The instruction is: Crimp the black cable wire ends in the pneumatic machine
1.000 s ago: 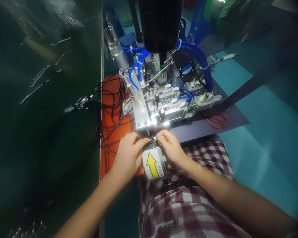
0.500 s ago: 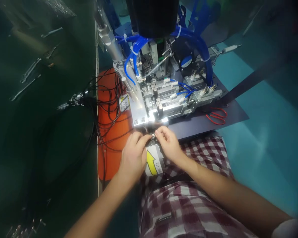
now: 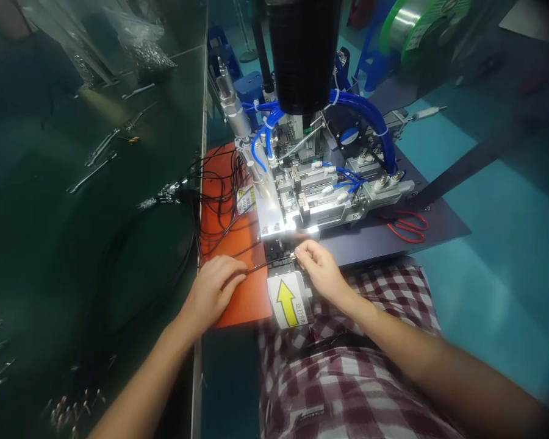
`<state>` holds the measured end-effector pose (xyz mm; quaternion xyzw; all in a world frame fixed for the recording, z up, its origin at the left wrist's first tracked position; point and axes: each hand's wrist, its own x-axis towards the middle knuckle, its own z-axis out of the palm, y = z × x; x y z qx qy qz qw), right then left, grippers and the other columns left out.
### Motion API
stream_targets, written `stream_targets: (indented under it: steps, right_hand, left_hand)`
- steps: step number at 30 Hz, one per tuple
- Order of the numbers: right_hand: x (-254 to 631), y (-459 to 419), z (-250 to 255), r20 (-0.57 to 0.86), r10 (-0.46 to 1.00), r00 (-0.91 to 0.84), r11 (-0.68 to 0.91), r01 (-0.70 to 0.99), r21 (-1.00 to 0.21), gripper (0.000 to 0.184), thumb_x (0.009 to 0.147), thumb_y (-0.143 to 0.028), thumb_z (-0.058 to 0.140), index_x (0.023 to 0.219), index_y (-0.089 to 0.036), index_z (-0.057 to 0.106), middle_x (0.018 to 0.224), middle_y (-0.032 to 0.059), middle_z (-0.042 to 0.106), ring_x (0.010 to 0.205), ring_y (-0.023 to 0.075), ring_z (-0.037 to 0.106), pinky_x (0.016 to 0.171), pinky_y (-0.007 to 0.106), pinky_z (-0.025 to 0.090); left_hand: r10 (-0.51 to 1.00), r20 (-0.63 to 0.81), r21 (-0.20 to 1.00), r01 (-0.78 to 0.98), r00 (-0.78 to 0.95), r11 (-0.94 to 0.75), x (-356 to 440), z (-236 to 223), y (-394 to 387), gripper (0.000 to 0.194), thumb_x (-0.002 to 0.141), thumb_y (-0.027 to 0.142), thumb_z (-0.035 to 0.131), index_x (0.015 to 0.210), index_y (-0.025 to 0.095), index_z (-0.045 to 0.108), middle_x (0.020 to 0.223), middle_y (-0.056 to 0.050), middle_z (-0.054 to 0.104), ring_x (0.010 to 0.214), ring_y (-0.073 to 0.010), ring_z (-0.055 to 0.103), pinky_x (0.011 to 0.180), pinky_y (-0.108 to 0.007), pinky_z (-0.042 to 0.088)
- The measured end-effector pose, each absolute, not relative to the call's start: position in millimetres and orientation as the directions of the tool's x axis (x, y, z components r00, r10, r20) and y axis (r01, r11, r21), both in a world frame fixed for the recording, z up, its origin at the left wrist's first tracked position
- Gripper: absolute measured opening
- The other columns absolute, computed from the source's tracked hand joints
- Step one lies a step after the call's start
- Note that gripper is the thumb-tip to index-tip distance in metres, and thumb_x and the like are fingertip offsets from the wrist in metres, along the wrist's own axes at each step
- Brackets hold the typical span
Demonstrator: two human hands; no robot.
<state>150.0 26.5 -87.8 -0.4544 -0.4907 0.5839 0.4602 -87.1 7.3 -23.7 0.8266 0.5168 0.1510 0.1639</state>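
Observation:
A thin black cable point(image 3: 269, 262) stretches between my two hands, just in front of the metal machine point(image 3: 329, 207). My right hand point(image 3: 322, 271) pinches the small shiny end of that cable at the machine's front feed slot. Over the orange plate, my left hand point(image 3: 215, 286) is closed on the cable further along, thumb and fingertips together. Below the cable sits a white label with a yellow arrow point(image 3: 287, 299) on the machine's front guide. What lies under my left palm is hidden.
Several black cables point(image 3: 224, 201) lie across the orange plate point(image 3: 238, 299) on the left. Their metal ends point(image 3: 171, 192) rest on the dark green table point(image 3: 132, 256). Red-handled scissors point(image 3: 407, 227) lie right of the machine. Blue air hoses point(image 3: 361, 107) arch over it; a green wire spool point(image 3: 421, 27) is behind.
My left hand has moved left, away from my right hand, and the cable now shows between them. The right hand stays by the feed slot. The camera view has shifted.

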Motion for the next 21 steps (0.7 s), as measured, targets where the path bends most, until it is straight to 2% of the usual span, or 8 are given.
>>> stream_targets:
  steps: [2, 4, 6, 8, 10, 13, 18, 21]
  right_hand:
    - [150.3, 26.5, -87.6, -0.076, 0.983, -0.168, -0.092, -0.086, -0.992, 0.032, 0.089, -0.044, 0.049, 0.068, -0.022, 0.042, 0.06, -0.0056, 0.036, 0.054, 0.0116, 0.034, 0.051, 0.025, 0.03]
    - [150.5, 26.4, -87.1, -0.073, 0.982, -0.172, -0.088, -0.08, -0.993, 0.032, 0.089, -0.045, 0.05, 0.068, -0.022, 0.043, 0.06, -0.0056, 0.037, 0.055, 0.0117, 0.035, 0.052, 0.026, 0.03]
    - [150.4, 26.4, -86.4, -0.075, 0.982, -0.171, -0.089, -0.076, -0.993, 0.032, 0.089, -0.044, 0.05, 0.069, -0.021, 0.043, 0.061, -0.0055, 0.037, 0.055, 0.0118, 0.035, 0.052, 0.026, 0.03]
    - [150.2, 26.4, -85.5, -0.08, 0.983, -0.166, -0.093, -0.072, -0.993, 0.032, 0.089, -0.044, 0.05, 0.068, -0.022, 0.043, 0.06, -0.0055, 0.037, 0.055, 0.0119, 0.035, 0.052, 0.026, 0.03]
    - [150.2, 26.4, -84.5, -0.086, 0.983, -0.162, -0.098, -0.069, -0.993, 0.031, 0.089, -0.044, 0.05, 0.068, -0.022, 0.042, 0.059, -0.0056, 0.037, 0.054, 0.012, 0.035, 0.052, 0.026, 0.03]
    - [150.8, 26.0, -83.4, -0.093, 0.982, -0.164, -0.105, -0.067, -0.992, 0.031, 0.089, -0.042, 0.05, 0.067, -0.022, 0.043, 0.059, -0.0054, 0.038, 0.054, 0.012, 0.035, 0.052, 0.026, 0.03]
    - [150.7, 25.5, -82.7, -0.104, 0.982, -0.16, -0.116, -0.068, -0.991, 0.03, 0.089, -0.042, 0.051, 0.068, -0.021, 0.044, 0.06, -0.0053, 0.039, 0.055, 0.0117, 0.035, 0.052, 0.026, 0.03]
    - [149.6, 26.9, -82.4, -0.12, 0.98, -0.157, -0.132, -0.073, -0.988, 0.032, 0.087, -0.045, 0.053, 0.067, -0.021, 0.044, 0.059, -0.0055, 0.039, 0.055, 0.0115, 0.037, 0.052, 0.025, 0.031]
  left_hand:
    - [0.847, 0.078, 0.348, 0.782, 0.526, -0.518, -90.7, -19.3, 14.2, 0.023, 0.093, 0.02, 0.042, 0.098, 0.02, 0.065, 0.095, -0.007, 0.066, 0.089, -0.0185, 0.059, 0.079, -0.032, 0.048]
    - [0.792, 0.093, 0.162, 0.775, 0.604, -0.61, -90.5, -16.5, 18.4, 0.027, 0.092, 0.016, 0.04, 0.097, 0.021, 0.066, 0.093, -0.007, 0.067, 0.087, -0.0194, 0.06, 0.073, -0.032, 0.046]
    - [0.767, 0.12, -0.068, 0.775, 0.631, -0.628, -89.8, -17.0, 17.6, 0.03, 0.09, 0.011, 0.039, 0.094, 0.021, 0.067, 0.092, -0.008, 0.069, 0.082, -0.0208, 0.06, 0.066, -0.032, 0.044]
    - [0.78, 0.151, -0.203, 0.792, 0.607, -0.576, -91.1, -20.3, 12.3, 0.033, 0.087, 0.005, 0.038, 0.094, 0.019, 0.067, 0.092, -0.009, 0.069, 0.075, -0.0212, 0.06, 0.059, -0.032, 0.042]
    - [0.805, 0.184, -0.236, 0.82, 0.564, -0.521, -95.2, -25.0, 4.5, 0.036, 0.084, 0.001, 0.037, 0.096, 0.016, 0.067, 0.094, -0.012, 0.069, 0.072, -0.0221, 0.061, 0.059, -0.033, 0.044]
    - [0.824, 0.214, -0.246, 0.845, 0.525, -0.475, -102.8, -31.2, -7.7, 0.04, 0.082, -0.001, 0.036, 0.102, 0.015, 0.066, 0.101, -0.014, 0.068, 0.084, -0.0251, 0.064, 0.07, -0.035, 0.05]
    - [0.878, 0.199, -0.167, 0.898, 0.434, -0.406, -105.3, -39.5, -24.8, 0.051, 0.083, -0.002, 0.033, 0.124, 0.013, 0.059, 0.12, -0.017, 0.064, 0.108, -0.0281, 0.062, 0.089, -0.04, 0.052]
    - [0.891, 0.211, -0.167, 0.913, 0.402, -0.372, -104.6, -44.9, -29.1, 0.051, 0.085, 0.0, 0.034, 0.128, 0.013, 0.057, 0.124, -0.017, 0.063, 0.11, -0.0285, 0.061, 0.091, -0.042, 0.052]
